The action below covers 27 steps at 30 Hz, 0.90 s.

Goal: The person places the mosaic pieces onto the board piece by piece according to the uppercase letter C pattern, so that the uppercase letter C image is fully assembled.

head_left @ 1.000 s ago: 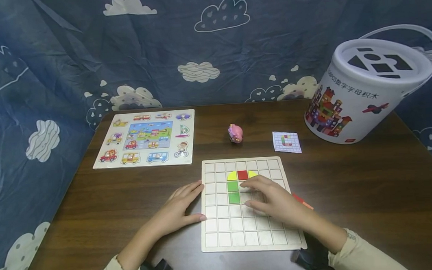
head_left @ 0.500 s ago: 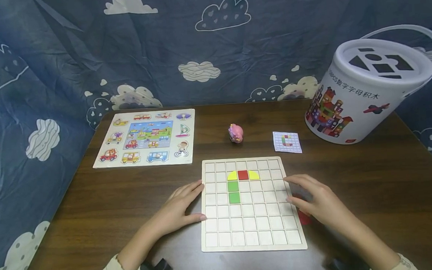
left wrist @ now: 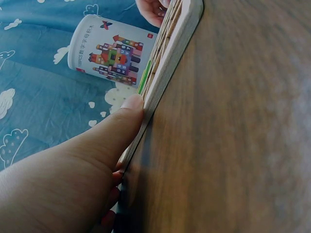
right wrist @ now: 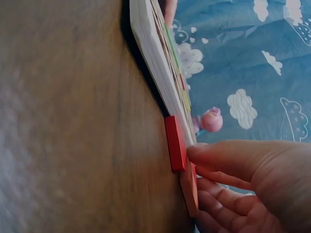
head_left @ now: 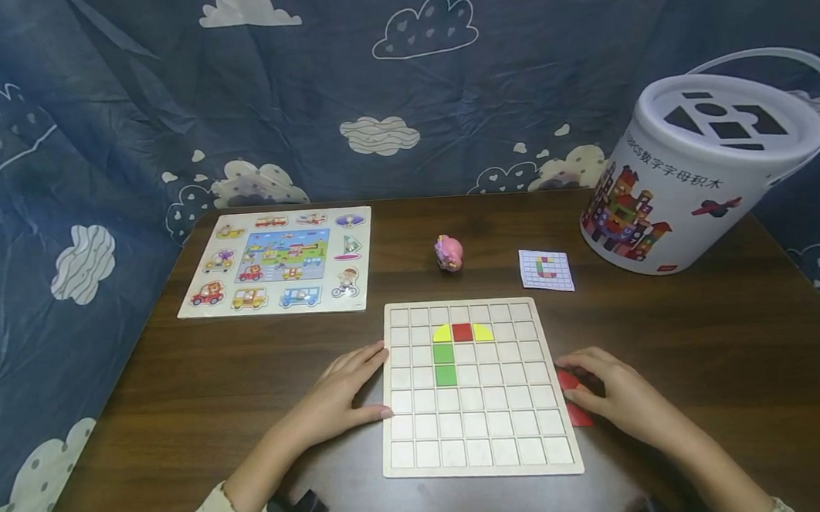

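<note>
A pale wooden grid board (head_left: 433, 425) lies on the table. It holds two yellow quarter-round tiles (head_left: 441, 334), a red square tile (head_left: 462, 332) between them, and two green square tiles (head_left: 444, 354) below the left one. My left hand (head_left: 343, 387) rests against the board's left edge, thumb and fingertips touching it. Beside the right edge, my right hand (head_left: 622, 392) has thumb and fingers curled round a red tile (head_left: 567, 379). Another red tile (head_left: 578, 415) lies just nearer. In the right wrist view, the thumb touches a red block (right wrist: 176, 143), and an orange-looking side (right wrist: 189, 191) shows below it.
A vehicle picture puzzle (head_left: 280, 294) lies at the back left. Behind the board are a small pink figure (head_left: 448, 252) and a pattern card (head_left: 546, 270). A tall white bucket (head_left: 713, 201) stands at the back right.
My right hand has withdrawn from the board's middle to the right, then come down to the red tiles, uncovering the right yellow tile. My left hand has stayed put.
</note>
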Available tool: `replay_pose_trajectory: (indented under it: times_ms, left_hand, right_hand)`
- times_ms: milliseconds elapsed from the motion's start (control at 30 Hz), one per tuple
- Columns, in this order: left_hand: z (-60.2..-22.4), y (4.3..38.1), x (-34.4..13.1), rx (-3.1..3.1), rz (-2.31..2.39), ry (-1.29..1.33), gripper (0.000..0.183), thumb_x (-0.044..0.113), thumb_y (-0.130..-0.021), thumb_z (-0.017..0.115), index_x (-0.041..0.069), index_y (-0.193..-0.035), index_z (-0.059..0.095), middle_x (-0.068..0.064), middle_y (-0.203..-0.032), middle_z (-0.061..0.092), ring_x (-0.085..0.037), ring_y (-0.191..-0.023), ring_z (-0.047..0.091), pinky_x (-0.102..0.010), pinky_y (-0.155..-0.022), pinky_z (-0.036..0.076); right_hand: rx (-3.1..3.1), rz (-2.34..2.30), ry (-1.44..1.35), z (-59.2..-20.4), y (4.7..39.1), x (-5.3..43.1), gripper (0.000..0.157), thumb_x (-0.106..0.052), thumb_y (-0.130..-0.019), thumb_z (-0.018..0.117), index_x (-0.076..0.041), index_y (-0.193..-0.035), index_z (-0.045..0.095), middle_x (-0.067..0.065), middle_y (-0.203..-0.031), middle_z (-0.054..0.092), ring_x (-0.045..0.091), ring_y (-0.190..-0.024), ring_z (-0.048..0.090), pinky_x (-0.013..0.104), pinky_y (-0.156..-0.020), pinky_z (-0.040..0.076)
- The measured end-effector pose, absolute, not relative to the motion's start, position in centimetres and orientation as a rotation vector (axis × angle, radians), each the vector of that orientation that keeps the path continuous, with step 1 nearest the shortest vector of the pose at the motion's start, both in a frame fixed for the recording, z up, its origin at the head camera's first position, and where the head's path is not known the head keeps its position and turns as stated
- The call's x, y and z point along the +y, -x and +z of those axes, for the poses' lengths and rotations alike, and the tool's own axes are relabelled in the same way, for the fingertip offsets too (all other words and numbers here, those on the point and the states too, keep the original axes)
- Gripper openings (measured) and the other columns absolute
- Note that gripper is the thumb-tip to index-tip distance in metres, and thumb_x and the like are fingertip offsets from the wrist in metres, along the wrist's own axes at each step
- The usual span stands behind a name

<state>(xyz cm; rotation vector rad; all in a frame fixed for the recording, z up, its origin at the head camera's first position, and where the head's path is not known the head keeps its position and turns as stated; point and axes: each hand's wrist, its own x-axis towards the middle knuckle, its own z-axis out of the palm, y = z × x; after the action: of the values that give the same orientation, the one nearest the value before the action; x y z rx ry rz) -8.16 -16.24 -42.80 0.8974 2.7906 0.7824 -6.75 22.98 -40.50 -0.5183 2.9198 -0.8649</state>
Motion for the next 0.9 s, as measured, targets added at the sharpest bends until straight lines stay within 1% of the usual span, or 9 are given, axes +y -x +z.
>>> replay_pose_trajectory:
  times_ms: [133, 333, 467, 533, 567, 733, 900]
  left_hand:
    - [-42.8, 8.2, -16.3, 2.794, 0.779, -0.907, 0.081, 0.055, -0.079, 0.058, 0.01, -0.141, 0.03, -0.005, -0.145, 0.025, -0.024, -0.13, 0.024, -0.046, -0.103, 0.019]
    - [-42.8, 8.2, -16.2, 2.795, 0.781, -0.919, 0.08, 0.053, -0.079, 0.059, 0.009, -0.141, 0.031, -0.006, -0.145, 0.026, -0.025, -0.13, 0.024, -0.045, -0.103, 0.019]
    - [-42.7, 8.1, -16.2, 2.797, 0.781, -0.92, 0.08, 0.053, -0.079, 0.059, 0.009, -0.141, 0.031, -0.006, -0.145, 0.026, -0.025, -0.13, 0.024, -0.045, -0.103, 0.019]
    - [-42.7, 8.1, -16.2, 2.797, 0.781, -0.915, 0.08, 0.052, -0.079, 0.059, 0.009, -0.141, 0.031, -0.006, -0.145, 0.026, -0.025, -0.13, 0.024, -0.046, -0.103, 0.019]
    - [-42.7, 8.1, -16.2, 2.797, 0.781, -0.913, 0.08, 0.052, -0.079, 0.059, 0.009, -0.141, 0.031, -0.006, -0.145, 0.026, -0.025, -0.13, 0.024, -0.046, -0.103, 0.019]
    - [-42.6, 8.1, -16.2, 2.8, 0.776, -0.9, 0.081, 0.054, -0.079, 0.059, 0.01, -0.141, 0.031, -0.005, -0.145, 0.026, -0.024, -0.13, 0.024, -0.046, -0.103, 0.019]
    - [-42.6, 8.1, -16.2, 2.797, 0.778, -0.901, 0.081, 0.053, -0.079, 0.059, 0.01, -0.141, 0.031, -0.005, -0.145, 0.026, -0.024, -0.13, 0.024, -0.046, -0.103, 0.019]
  right_hand:
    - [2.916, -0.868, 0.519, -40.4, 6.9, 23.1, 0.034, -0.009, -0.077, 0.071, -0.007, -0.11, 0.062, 0.006, -0.107, 0.056, 0.019, -0.09, 0.053, 0.041, -0.075, 0.045]
    - [2.954, -0.844, 0.495, -40.5, 6.9, 23.1, 0.036, -0.008, -0.074, 0.072, -0.002, -0.108, 0.062, 0.008, -0.103, 0.056, 0.021, -0.089, 0.052, 0.042, -0.074, 0.045]
    - [2.996, -0.803, 0.456, -40.6, 6.9, 22.8, 0.03, -0.008, -0.072, 0.074, 0.0, -0.099, 0.063, 0.007, -0.093, 0.057, 0.019, -0.079, 0.05, 0.034, -0.065, 0.045]
    - [3.013, -0.777, 0.432, -40.5, 6.9, 22.6, 0.028, -0.009, -0.071, 0.074, 0.0, -0.096, 0.064, 0.007, -0.09, 0.057, 0.018, -0.076, 0.05, 0.033, -0.063, 0.045]
    - [3.018, -0.769, 0.422, -40.5, 6.9, 22.5, 0.028, -0.009, -0.071, 0.074, 0.001, -0.095, 0.064, 0.007, -0.089, 0.057, 0.019, -0.076, 0.05, 0.034, -0.064, 0.045]
    - [3.04, -0.786, 0.419, -40.0, 6.9, 22.1, 0.03, -0.009, -0.073, 0.074, 0.001, -0.098, 0.064, 0.011, -0.093, 0.06, 0.026, -0.084, 0.055, 0.046, -0.073, 0.046]
    - [3.051, -0.904, 0.509, -39.0, 6.7, 21.0, 0.031, -0.013, -0.074, 0.074, -0.003, -0.102, 0.064, 0.007, -0.097, 0.06, 0.024, -0.09, 0.056, 0.047, -0.077, 0.046]
